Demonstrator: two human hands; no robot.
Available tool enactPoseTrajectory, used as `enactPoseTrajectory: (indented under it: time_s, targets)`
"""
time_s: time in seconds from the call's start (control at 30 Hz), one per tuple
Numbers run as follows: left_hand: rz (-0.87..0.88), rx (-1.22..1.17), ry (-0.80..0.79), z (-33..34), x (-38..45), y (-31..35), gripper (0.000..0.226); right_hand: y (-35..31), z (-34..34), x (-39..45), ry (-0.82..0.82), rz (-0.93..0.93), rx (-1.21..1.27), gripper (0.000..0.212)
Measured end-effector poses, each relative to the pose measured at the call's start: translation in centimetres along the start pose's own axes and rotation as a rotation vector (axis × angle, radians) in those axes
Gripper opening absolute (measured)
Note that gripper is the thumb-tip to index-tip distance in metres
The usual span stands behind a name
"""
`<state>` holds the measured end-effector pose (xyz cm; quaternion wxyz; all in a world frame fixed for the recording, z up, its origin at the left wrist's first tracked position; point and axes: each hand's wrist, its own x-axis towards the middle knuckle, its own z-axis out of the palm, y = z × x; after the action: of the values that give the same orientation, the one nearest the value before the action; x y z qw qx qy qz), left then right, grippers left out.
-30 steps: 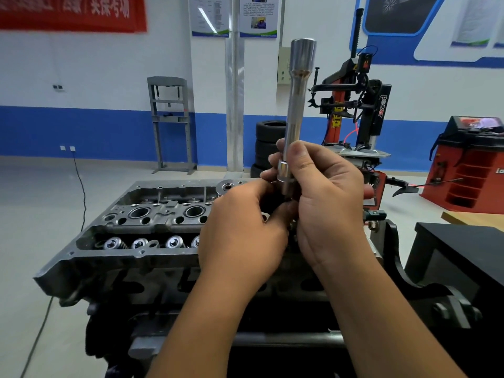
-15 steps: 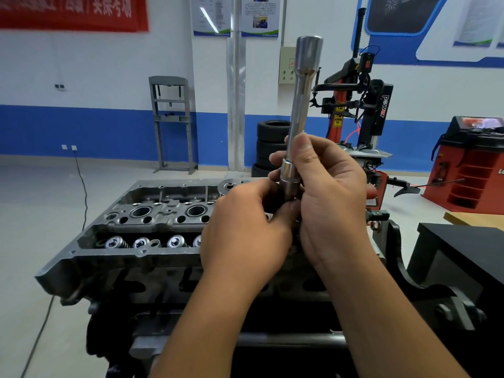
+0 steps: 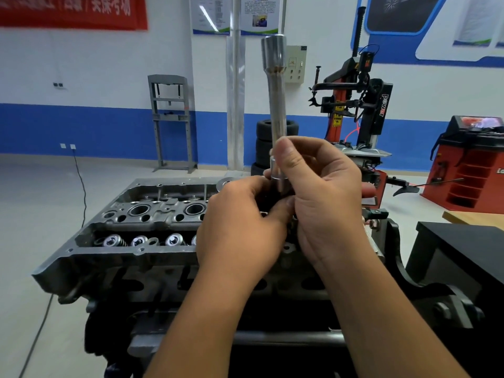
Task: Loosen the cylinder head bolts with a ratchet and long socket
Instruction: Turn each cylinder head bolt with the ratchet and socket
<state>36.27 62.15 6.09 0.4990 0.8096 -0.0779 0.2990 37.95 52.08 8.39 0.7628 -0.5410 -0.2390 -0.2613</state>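
Two bare hands met above a stripped engine, both closed on one tool. The right hand point(image 3: 324, 197) curled its thumb and fingers around the lower end of a long socket point(image 3: 276, 105), which stood nearly upright, its wide mouth pointing at the ceiling. The left hand point(image 3: 240, 227), just beside and touching the right, pinched a dark part at the socket's base; what that part was could not be made out behind the fingers.

Beneath and to the left of the hands lay the cylinder head point(image 3: 131, 230), its open top holding a row of valve springs point(image 3: 141, 240) along the near trough and round plug wells point(image 3: 139, 210) further back. The hands hid the head's right half. The engine sat on a dark stand point(image 3: 425, 290) that rose to the right of the right wrist.

Beyond the socket, a stack of tyres point(image 3: 263, 137) stood against a blue-and-white wall, with a tyre changer point(image 3: 362, 105) to the right of the hands and a red wheel balancer point(image 3: 474, 165) further right still. A grey shop press point(image 3: 170, 121) stood well to the left, and a black cable point(image 3: 80, 186) ran down from a wall outlet across the floor. A black cabinet point(image 3: 463, 249) filled the near right edge.
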Motion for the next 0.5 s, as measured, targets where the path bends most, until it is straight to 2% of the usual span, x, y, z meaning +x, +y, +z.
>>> enactPoseTrajectory:
  time_s: [0.13, 0.33, 0.5]
  targets:
    - [0.018, 0.002, 0.029, 0.06, -0.11, -0.18, 0.020, 0.05, -0.38, 0.06, 0.033, 0.017, 0.028, 0.008]
    - [0.005, -0.051, -0.076, -0.19, 0.07, 0.32, 0.031, 0.10, -0.18, 0.12, -0.022, 0.023, 0.059, 0.010]
    - [-0.020, 0.004, 0.028, 0.17, -0.13, 0.27, 0.034, 0.04, 0.00, 0.13, -0.043, 0.087, 0.124, 0.017]
